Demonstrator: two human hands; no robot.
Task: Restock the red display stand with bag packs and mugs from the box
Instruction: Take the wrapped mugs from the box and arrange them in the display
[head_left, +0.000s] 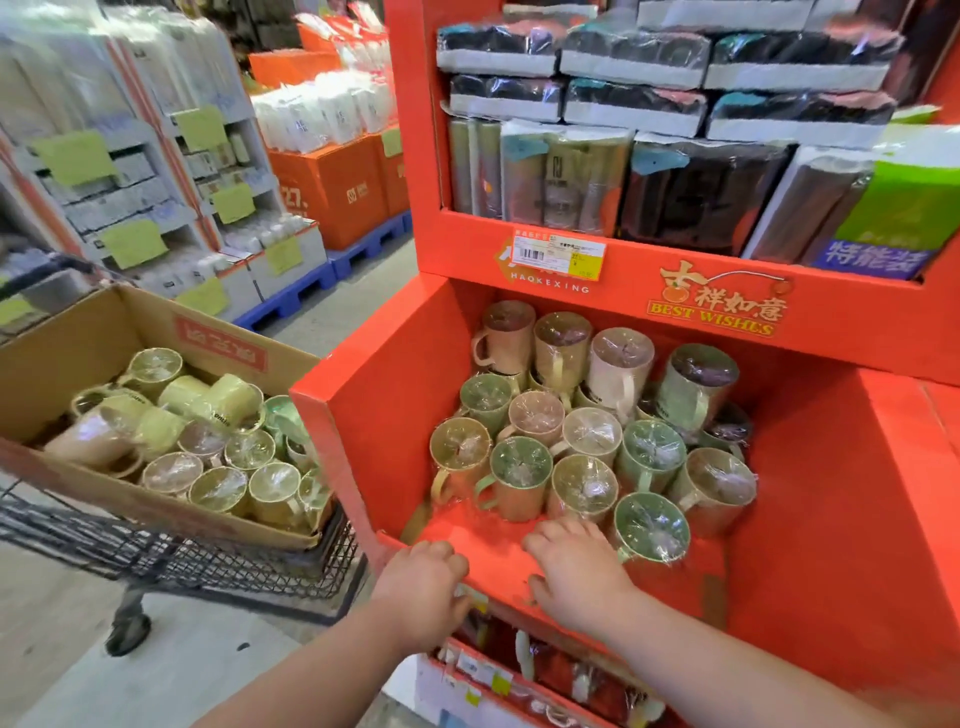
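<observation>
Your stand (857, 467) fills the right of the frame, bag packs (634, 62) stacked on its top shelf. The box (62, 364) sits lower left in a cart (182, 561) — mugs (519, 467) fill both box and stand. Your left hand (423, 587) curls over the stand's front lip; your right hand (576, 571) lies flat and empty on the shelf floor, just beside the mugs.

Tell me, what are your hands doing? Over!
Left hand grips stand lip. Right hand open on shelf beside mugs. Spare mugs in box. Nothing blocking.
</observation>
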